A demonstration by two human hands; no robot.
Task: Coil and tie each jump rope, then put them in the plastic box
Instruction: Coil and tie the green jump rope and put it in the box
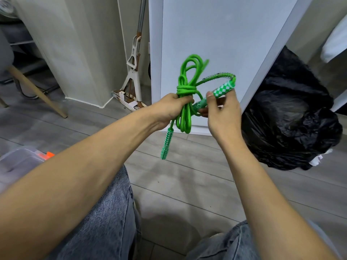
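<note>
Jeans (105, 222) fill the bottom edge. At far left a clear box (16, 162) with something orange inside sits on the floor (187, 175); a mop (133, 72) leans in the corner behind. Left hand (169, 107) curls round the green rope (185, 89) coil just under its wraps, with loops above the fist and one handle (166, 145) dangling below. Right hand (223, 113) pinches the other handle (224, 89) between thumb and fingers, just beside the coil. Black bag (287, 119) sits at right.

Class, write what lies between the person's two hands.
Head view: one end of the handle and a strand of green rope lie between the left hand and right hand.
</note>
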